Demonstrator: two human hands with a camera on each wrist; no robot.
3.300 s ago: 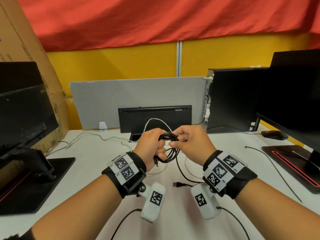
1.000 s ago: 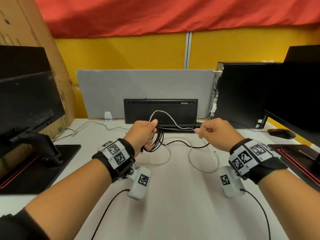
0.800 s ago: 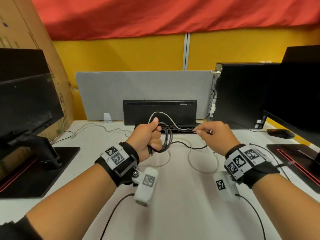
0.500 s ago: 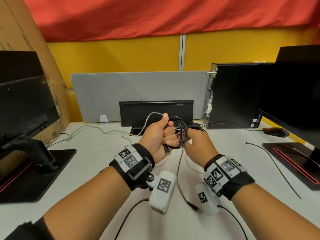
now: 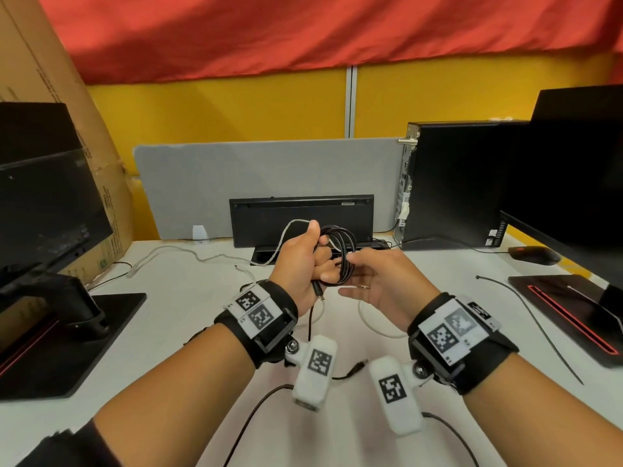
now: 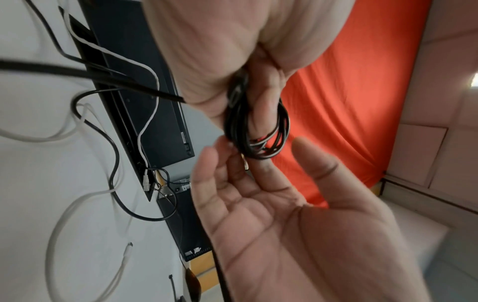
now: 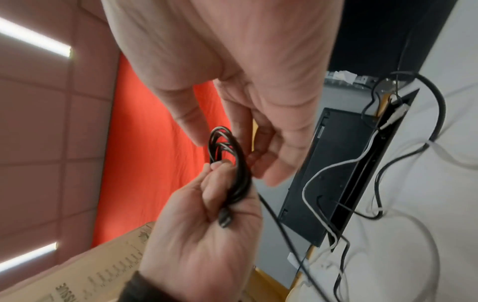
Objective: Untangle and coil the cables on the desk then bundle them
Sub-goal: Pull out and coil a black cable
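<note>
My left hand (image 5: 303, 264) is raised over the white desk (image 5: 188, 298) and grips a coiled black cable (image 5: 340, 254), thumb up. One plug end (image 5: 318, 293) sticks out below the fist. The cable's loose tail hangs to the desk, where its other plug (image 5: 359, 366) lies. My right hand (image 5: 374, 281) is just right of the coil, palm turned toward it and fingers relaxed, fingertips at the loops. In the left wrist view the coil (image 6: 256, 130) hangs over the open right palm (image 6: 297, 204). A white cable (image 5: 161, 254) lies loose across the desk.
A black keyboard (image 5: 300, 220) stands on edge at the back before a grey panel (image 5: 269, 173). A PC tower (image 5: 451, 183), monitor (image 5: 573, 183) and mouse (image 5: 534, 255) are on the right, and another monitor (image 5: 40, 203) on the left. A black zip tie (image 5: 529, 318) lies right.
My right hand drew the black cable out to the right, brought it back onto the coil, then let go and opened beside it. My left hand kept its grip and rose slightly.
</note>
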